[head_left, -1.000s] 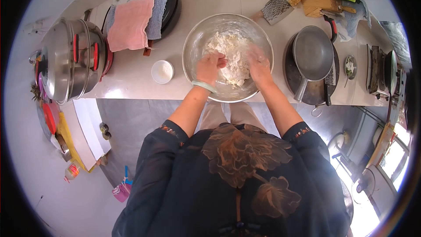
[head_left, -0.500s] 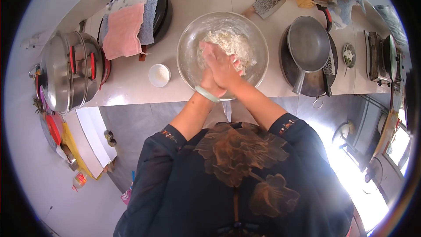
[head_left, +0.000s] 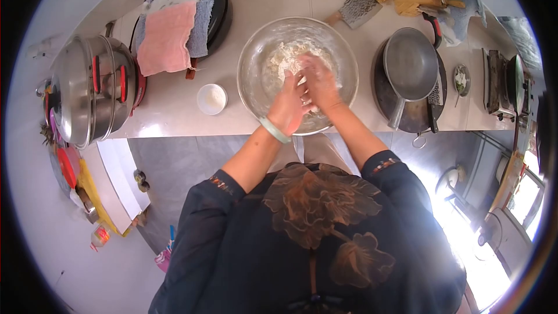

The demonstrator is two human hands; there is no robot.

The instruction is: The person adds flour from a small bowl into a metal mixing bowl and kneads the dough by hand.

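A wide metal bowl (head_left: pixel 251 75) holds a heap of crumbly, pale floury dough (head_left: pixel 286 58). Over it, my left hand (head_left: pixel 289 106), with a pale green bangle (head_left: pixel 275 130) at the wrist, points forward with its fingers stretched out. My right hand (head_left: pixel 321 84) is beside it, palm turned inward, its fingers close to those of the left. Motion smears the right fingers, so I cannot tell how far they are bent. Both hands are above the near part of the heap, and their fingers hide some of it.
A small white bowl (head_left: pixel 212 99) stands left of the metal bowl. Further left is a steamer pot (head_left: pixel 81 93); behind, cloths (head_left: pixel 167 38) drape a black appliance. A cleaver (head_left: pixel 357 9) lies at the back. To the right, a saucepan (head_left: pixel 411 55) rests on a dark round pan (head_left: pixel 386 99).
My palms were pressed together over the dough and have parted. The right hand has shifted right, and the left hand now points forward with its fingers showing.
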